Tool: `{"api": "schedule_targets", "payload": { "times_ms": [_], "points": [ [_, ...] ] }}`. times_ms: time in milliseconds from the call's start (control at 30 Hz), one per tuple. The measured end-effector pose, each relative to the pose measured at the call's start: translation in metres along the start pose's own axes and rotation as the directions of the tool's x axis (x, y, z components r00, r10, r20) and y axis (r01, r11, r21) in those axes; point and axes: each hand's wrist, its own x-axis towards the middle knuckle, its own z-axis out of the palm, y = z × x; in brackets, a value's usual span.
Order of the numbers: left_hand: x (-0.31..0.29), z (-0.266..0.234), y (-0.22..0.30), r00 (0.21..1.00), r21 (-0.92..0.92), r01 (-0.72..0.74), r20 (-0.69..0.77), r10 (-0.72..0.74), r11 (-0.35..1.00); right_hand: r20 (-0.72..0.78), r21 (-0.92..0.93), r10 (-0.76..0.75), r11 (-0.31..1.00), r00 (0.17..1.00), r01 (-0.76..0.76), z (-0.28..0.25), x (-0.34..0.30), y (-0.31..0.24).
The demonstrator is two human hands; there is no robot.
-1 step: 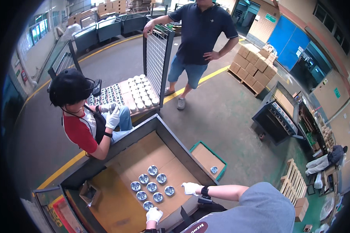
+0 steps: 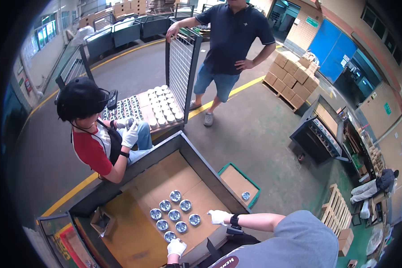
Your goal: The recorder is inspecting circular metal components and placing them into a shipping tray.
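Several shiny round metal parts (image 2: pixel 174 215), cup-like with bright silvery insides, lie in rows on the brown cardboard lining (image 2: pixel 201 187) of a large dark metal bin. My left hand (image 2: pixel 176 247), in a white glove, is at the near edge of the closest round metal part (image 2: pixel 169 236), with its fingers closed against the rim. To the right of the rows, my right hand (image 2: pixel 219 217), also gloved in white, hovers near the bin's right wall with its fingers curled together. Whether anything small sits inside those fingers is hidden.
A co-worker in a black cap (image 2: pixel 79 99) leans by the bin's far left wall, holding something dark. Behind stands a cart of rowed parts (image 2: pixel 163 107); another person (image 2: pixel 234 40) grips its mesh side. A green-rimmed tray (image 2: pixel 236 181) with one part lies right, a small carton (image 2: pixel 102 222) left.
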Motion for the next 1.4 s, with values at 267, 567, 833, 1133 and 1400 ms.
{"api": "schedule_targets", "payload": {
  "times_ms": [267,567,833,1133,1400],
  "points": [
    [-0.03,0.017,-0.011,1.0,-0.042,-0.008,0.022,0.009,0.999,0.057,-0.017,0.033,0.999,0.998,-0.032,0.014,0.002,-0.002],
    [0.018,-0.005,0.002,0.963,0.084,-0.172,0.224,0.15,0.981,-0.05,-0.068,-0.049,0.997,0.998,0.045,0.015,0.085,0.033],
    [0.112,0.055,-0.023,0.989,0.123,-0.122,-0.073,0.132,0.985,0.078,-0.282,-0.156,0.944,0.985,0.171,0.072,0.174,0.003],
    [0.19,0.097,-0.013,0.946,0.189,-0.283,-0.104,0.306,0.94,0.1,-0.083,0.046,0.996,0.994,-0.038,0.129,0.248,0.019],
    [0.232,0.152,-0.014,0.817,0.063,-0.303,-0.496,0.293,0.951,-0.177,0.276,0.202,0.95,0.963,-0.149,0.182,0.257,0.036]
  ]
}}
